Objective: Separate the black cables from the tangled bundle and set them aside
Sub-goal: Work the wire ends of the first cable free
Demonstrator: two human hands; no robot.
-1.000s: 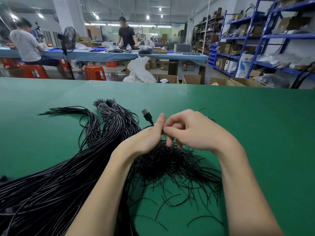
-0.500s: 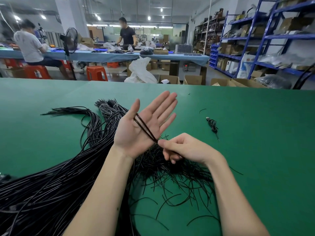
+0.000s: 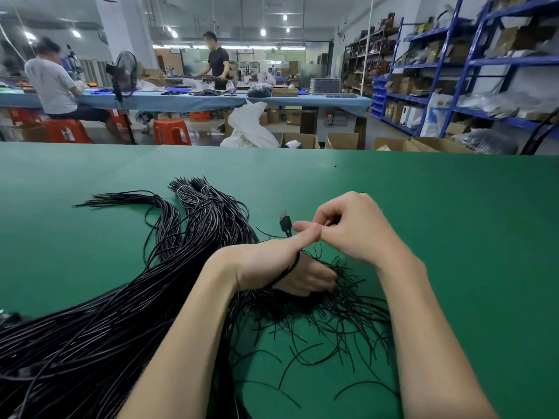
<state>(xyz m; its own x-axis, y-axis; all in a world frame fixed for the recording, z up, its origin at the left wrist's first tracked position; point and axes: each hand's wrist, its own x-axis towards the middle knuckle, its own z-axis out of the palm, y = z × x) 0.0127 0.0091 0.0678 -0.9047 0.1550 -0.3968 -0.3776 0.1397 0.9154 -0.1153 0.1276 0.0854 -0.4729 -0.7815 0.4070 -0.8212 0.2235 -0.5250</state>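
Note:
A big bundle of black cables fans from the lower left across the green table; its far ends point away from me. My left hand is closed around a black cable looped over its wrist side, thumb stretched forward. The cable's black plug sticks up just beyond that thumb. My right hand curls over the left thumb tip, fingertips pinched there. Under both hands lies a heap of short thin black ties.
Loose black ties are scattered on the mat near my right forearm. Past the table's far edge are cardboard boxes, red stools, a blue work table with two people, and blue shelving on the right.
My left hand, flat and open with the cable across the palm half a second ago, has closed over the cable. My right hand has risen from below the palm to the left thumb tip.

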